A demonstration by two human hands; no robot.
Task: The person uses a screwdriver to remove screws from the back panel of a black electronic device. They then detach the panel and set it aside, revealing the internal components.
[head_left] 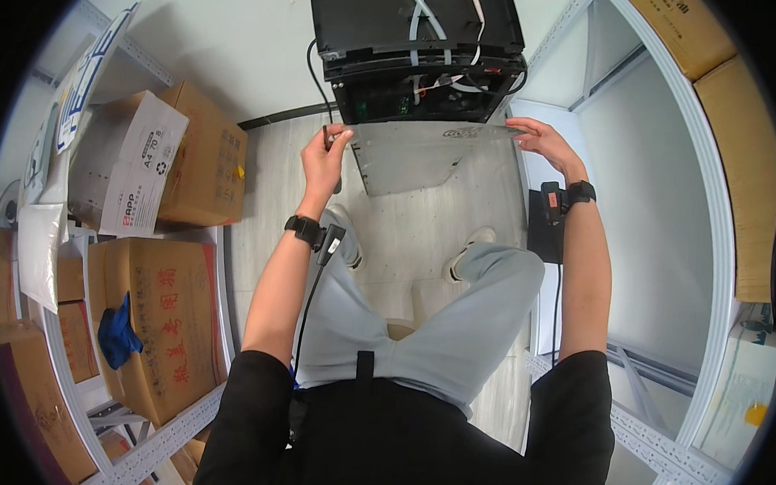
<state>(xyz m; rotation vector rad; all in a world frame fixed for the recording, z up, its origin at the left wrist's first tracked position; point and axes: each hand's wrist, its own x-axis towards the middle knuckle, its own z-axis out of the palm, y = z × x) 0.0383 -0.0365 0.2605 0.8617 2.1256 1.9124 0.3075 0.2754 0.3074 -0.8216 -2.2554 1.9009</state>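
Note:
A grey sheet-like panel [408, 158] with a dark printed mark near its far edge stands in front of an opened black machine [423, 90]. My left hand [324, 162] is closed at the panel's far left corner, thumb and finger pinching there. A slim dark stick-like object also shows in that hand; its kind is unclear. At the far right corner, my right hand [545, 144] has its fingers over the edge and its thumb beneath, gripping the panel. Wiring and a green board show inside the machine, and pale straps or cables lie across its top.
Cardboard boxes [167, 320] fill the white shelf on the left, with a dark blue cloth [120, 331] on one. More cartons [737, 169] sit on the right-hand rack [709, 296]. My legs straddle the wood-look floor [414, 235]. A black cable [319, 73] hangs beside the machine.

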